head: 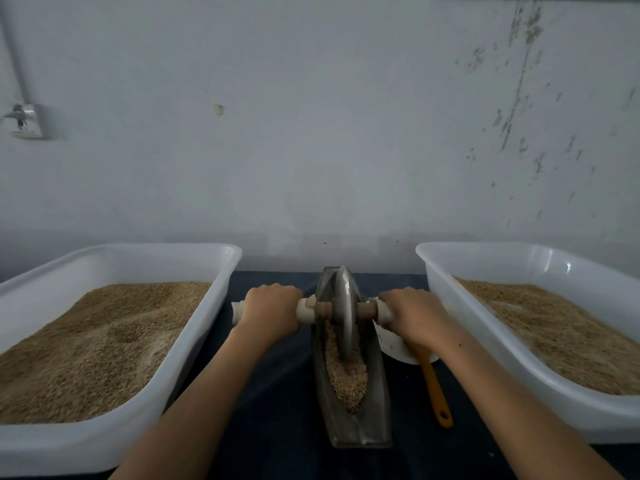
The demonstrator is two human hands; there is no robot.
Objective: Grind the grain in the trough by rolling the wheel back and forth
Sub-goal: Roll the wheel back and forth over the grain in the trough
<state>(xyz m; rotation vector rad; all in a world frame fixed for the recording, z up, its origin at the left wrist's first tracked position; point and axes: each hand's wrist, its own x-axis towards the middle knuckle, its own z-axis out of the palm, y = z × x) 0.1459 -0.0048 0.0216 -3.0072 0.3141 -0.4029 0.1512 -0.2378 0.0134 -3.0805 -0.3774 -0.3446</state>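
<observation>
gripping white-wrapped wooden axle (367,310): left hand (272,309) curled round left end, right hand (414,315) curled round right end. grey metal disc wheel (344,311), upright, centre frame, seated in long boat-shaped grey metal trough (353,427). pale brown grain (346,379) heaped in trough's near half. white plastic tub (138,261) lower left, second white plastic tub (519,261) lower right, both holding grain. white bowl (394,348) with yellow-handled utensil (434,389) right of trough. dark blue cloth (277,393) beneath.

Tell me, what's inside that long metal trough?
Grain fills the trough, and the wheel stands in it. The wheel hides whatever lies beneath and beyond it.
</observation>
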